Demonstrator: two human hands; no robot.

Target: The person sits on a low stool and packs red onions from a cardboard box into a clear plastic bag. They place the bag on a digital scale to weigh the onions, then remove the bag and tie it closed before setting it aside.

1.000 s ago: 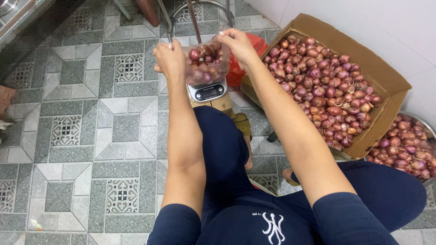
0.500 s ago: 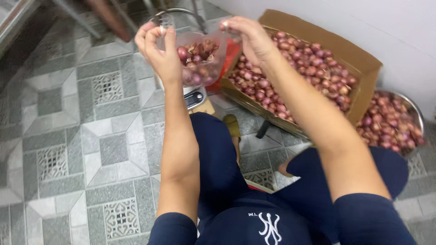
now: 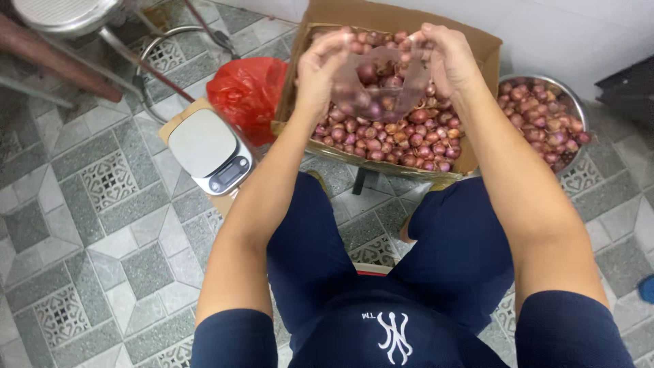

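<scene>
Both hands hold up a clear plastic bag [image 3: 381,85] partly filled with red shallots, over an open cardboard box [image 3: 477,51] of the same shallots [image 3: 395,140]. My left hand [image 3: 323,68] grips the bag's left edge. My right hand [image 3: 446,58] grips its right edge. A small kitchen scale [image 3: 208,150] with a white platform and a dark display sits bare on a cardboard piece at the left, below the bag.
A red plastic bag [image 3: 248,92] lies between the scale and the box. A metal bowl [image 3: 575,112] of shallots stands to the right of the box. Metal stool legs and a round metal seat [image 3: 65,13] are at the upper left on the patterned tile floor [image 3: 88,238].
The bag of shallots has been lifted off the scale and carried right, over the cardboard box. The scale's platform is now bare.
</scene>
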